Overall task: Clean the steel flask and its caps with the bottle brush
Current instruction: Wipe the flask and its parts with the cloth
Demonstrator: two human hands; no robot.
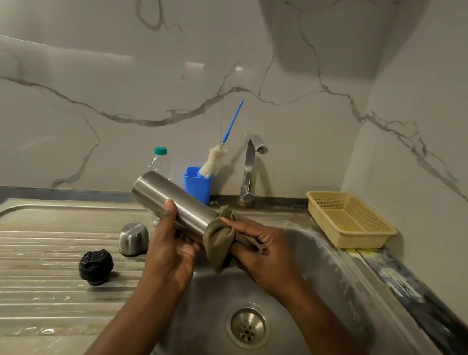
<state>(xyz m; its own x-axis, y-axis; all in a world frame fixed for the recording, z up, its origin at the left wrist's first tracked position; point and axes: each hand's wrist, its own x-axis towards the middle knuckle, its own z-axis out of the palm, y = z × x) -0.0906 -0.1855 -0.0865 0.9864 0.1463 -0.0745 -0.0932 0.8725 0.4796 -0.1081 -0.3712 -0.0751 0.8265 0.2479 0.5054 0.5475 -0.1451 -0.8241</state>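
Sink [328,315]: basin below the work, likely to catch drips.
Flask [173,200]: tilted; left hand [171,251] clamped round its body, right hand [265,252] bunching a cloth [218,241] against its end.
Brush [214,161]: idle in a cup [197,186].
Steel cap [133,238], black cap [95,267]: aside on the worktop [35,244].

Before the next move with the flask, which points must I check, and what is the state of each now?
1. Left hand grips the steel flask securely: ok.
2. Right hand holds the cloth against the flask's end: ok.
3. Bottle brush stands in the blue holder, likely within reach: ok.
4. Steel cap and black cap rest on the drainboard: ok.
5. Tap off, no stream visible: ok.
6. Flask interior clean: cannot tell, it is hidden.
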